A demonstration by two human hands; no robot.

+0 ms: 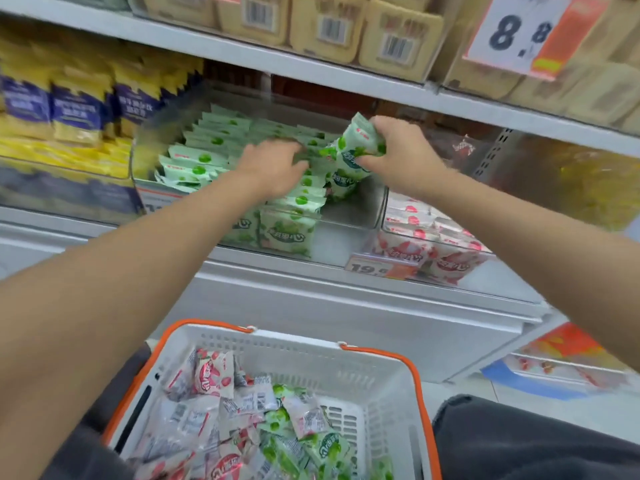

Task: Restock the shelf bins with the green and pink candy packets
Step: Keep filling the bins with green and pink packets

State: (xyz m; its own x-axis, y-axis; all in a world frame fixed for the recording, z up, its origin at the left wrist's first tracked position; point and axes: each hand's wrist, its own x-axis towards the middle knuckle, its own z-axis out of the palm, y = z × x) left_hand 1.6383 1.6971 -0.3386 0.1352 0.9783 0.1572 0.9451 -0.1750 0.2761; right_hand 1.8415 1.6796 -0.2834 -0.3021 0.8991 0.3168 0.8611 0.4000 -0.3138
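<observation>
A clear shelf bin [349,216] holds rows of green candy packets [294,202], with bare floor at its front right. My right hand [401,154] grips a bunch of green packets [353,150] above the bin's right side. My left hand [273,161] rests on the standing rows in the bin, fingers spread over the packets. To the right, a second clear bin [391,233] holds pink candy packets [433,240]. Below, a white basket with orange rim [304,351] holds several loose pink packets [211,375] and green packets [322,445].
Yellow and purple bags [79,109] fill the bin to the left. Beige packs [329,26] sit on the shelf above, beside a large price sign [519,29]. A small price tag [381,266] hangs on the shelf edge. My dark trouser leg [519,441] is beside the basket.
</observation>
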